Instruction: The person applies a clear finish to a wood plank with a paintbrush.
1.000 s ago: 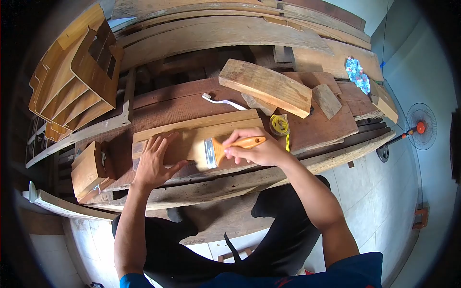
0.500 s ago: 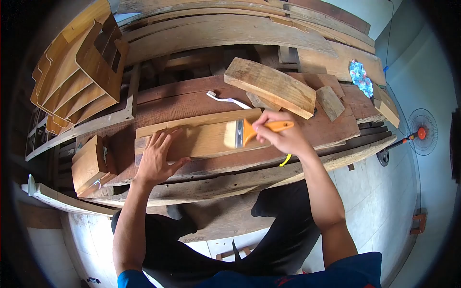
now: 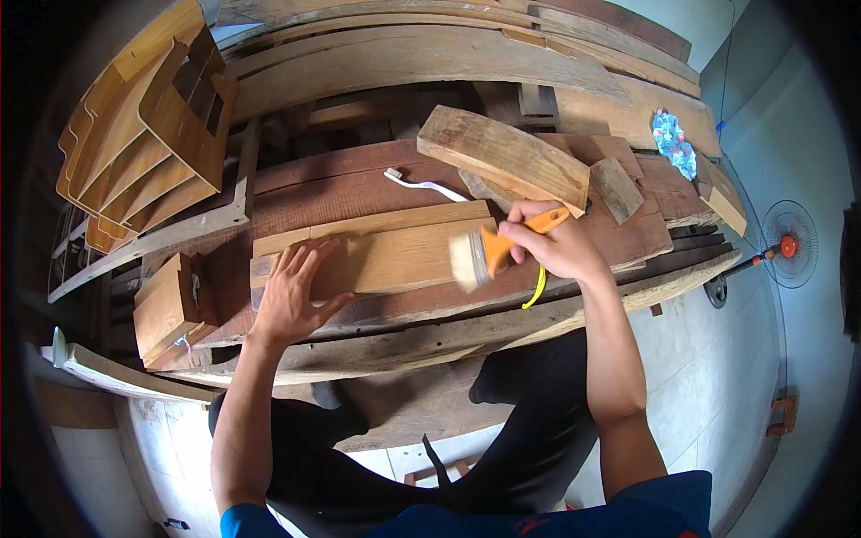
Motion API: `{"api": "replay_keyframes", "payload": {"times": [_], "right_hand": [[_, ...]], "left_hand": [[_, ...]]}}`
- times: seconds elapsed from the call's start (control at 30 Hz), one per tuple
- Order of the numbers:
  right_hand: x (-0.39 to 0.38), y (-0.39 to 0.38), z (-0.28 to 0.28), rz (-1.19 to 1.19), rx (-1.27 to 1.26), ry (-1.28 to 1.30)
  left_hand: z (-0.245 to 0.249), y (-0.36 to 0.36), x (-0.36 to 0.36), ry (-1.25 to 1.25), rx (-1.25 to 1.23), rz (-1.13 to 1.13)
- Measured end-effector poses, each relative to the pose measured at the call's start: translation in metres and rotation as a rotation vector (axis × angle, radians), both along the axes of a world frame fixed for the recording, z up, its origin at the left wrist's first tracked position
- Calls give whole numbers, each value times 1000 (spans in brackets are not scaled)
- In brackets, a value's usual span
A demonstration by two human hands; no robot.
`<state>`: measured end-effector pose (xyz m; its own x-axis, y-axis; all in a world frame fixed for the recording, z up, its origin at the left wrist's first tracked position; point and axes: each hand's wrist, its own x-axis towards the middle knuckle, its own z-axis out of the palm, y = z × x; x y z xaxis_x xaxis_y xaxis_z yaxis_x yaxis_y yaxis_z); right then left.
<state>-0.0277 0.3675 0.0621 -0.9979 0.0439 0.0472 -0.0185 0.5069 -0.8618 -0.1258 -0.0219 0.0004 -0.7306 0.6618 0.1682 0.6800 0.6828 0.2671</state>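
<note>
A smooth wooden board (image 3: 404,255) lies lengthwise on the dark reddish plank bench (image 3: 314,188). My left hand (image 3: 299,285) rests flat on its left end, fingers spread. Gripped in my right hand (image 3: 552,244) is a paintbrush (image 3: 489,251) with an orange handle and pale bristles. The bristles are blurred and overlap the board's right end in this view. Below the right hand, a yellow strip (image 3: 535,290) curves over the bench. A white toothbrush (image 3: 425,185) lies behind the board.
A thick wood block (image 3: 502,154) and a smaller offcut (image 3: 617,191) lie behind my right hand. At left stand a wooden rack (image 3: 148,148) and a small wooden box (image 3: 168,300). A crumpled blue cloth (image 3: 674,145) sits at right, near a fan (image 3: 788,246).
My right hand has moved right with the paintbrush, from the middle of the board to its right end, and the brush has tilted. My left hand has stayed in place.
</note>
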Motion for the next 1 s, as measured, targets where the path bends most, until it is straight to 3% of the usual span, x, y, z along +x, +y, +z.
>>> {"api": "replay_keyframes", "payload": {"times": [0.07, 0.1, 0.2, 0.23, 0.33, 0.47, 0.5, 0.6, 0.77, 0.87, 0.97, 1.0], "right_hand": [[6, 2, 12, -14, 61, -154], [1, 7, -1, -117, 28, -29], [5, 6, 7, -83, 101, 11], [9, 10, 13, 9, 20, -89], [6, 11, 3, -144, 41, 12], [9, 11, 8, -27, -44, -14], [9, 17, 8, 22, 8, -152], [5, 8, 7, -143, -2, 85], [10, 19, 11, -53, 146, -63], [3, 20, 0, -153, 267, 269], [15, 21, 14, -121, 214, -20], [15, 16, 16, -175, 303, 83]], "left_hand": [[-1, -1, 0, -2, -7, 1], [-2, -1, -1, 10, -4, -4], [-1, -1, 0, 18, 5, -12], [-1, -1, 0, 17, 8, -12], [-2, -1, 0, 26, -10, -2], [2, 0, 0, -2, 6, 5], [3, 1, 1, -13, 5, 7], [2, 1, 1, 11, 10, -6], [0, -1, 0, 38, 24, -17], [0, -1, 1, 43, 28, -23], [1, -1, 1, 51, 21, -15], [1, -1, 1, 45, 23, -16]]}}
